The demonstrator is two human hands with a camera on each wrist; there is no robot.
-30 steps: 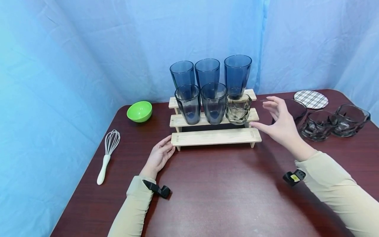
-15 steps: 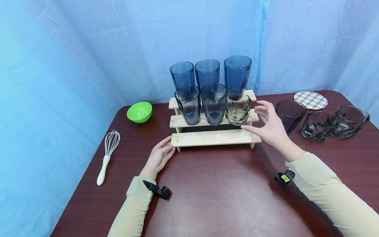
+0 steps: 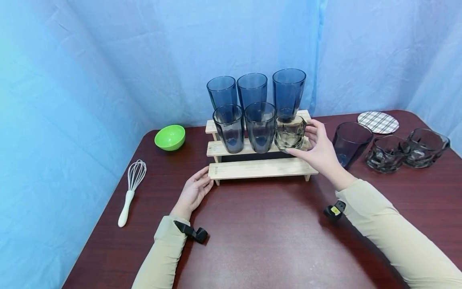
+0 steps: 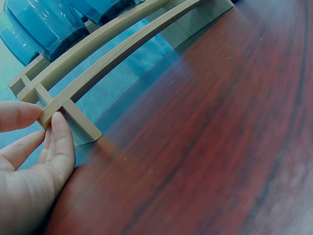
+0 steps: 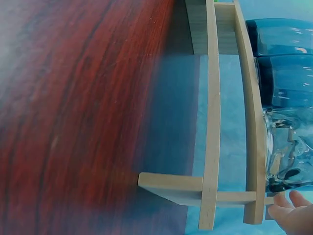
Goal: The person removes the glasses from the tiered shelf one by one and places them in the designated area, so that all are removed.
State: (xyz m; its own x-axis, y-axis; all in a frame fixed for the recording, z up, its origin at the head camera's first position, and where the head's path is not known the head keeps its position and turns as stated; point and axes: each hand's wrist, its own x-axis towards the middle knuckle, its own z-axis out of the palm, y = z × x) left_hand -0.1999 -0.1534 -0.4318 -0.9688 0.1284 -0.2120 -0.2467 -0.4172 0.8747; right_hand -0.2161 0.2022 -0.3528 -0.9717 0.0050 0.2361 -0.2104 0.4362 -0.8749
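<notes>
Left hand (image 3: 193, 192) had its fingers pinched on a pale wooden three-tier rack (image 3: 263, 168); right hand (image 3: 320, 154) had fingers apart at a short, wavy clear glass (image 3: 290, 134), couldn't tell if gripping.

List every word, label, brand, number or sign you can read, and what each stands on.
No text is readable.
Yellow patch on the right wrist device: too small to read any marking.
Faint marks on the front shelf: too blurred to tell whether writing.
</notes>
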